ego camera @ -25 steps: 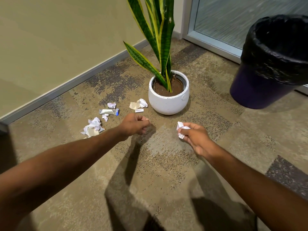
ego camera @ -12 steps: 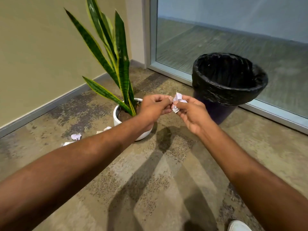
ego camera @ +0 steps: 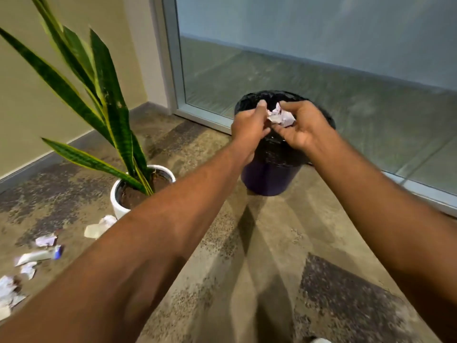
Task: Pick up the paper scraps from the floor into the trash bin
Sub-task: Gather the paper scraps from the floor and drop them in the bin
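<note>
Paper wad [ego camera: 280, 116] (crumpled, roundish) pinched between left hand [ego camera: 248, 125] and right hand [ego camera: 304, 127] above upright, mouth-up trash bin [ego camera: 269, 179].

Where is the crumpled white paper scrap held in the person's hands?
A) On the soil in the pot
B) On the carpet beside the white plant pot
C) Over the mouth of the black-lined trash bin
C: the left hand and right hand hold the crumpled white paper scrap over the black-lined trash bin.

Likely an office: carpet tiles [ego camera: 346, 305], frosted glass wall [ego camera: 321, 58] in metal frame [ego camera: 173, 70], potted plant [ego camera: 111, 102], lined bin [ego camera: 267, 179].
</note>
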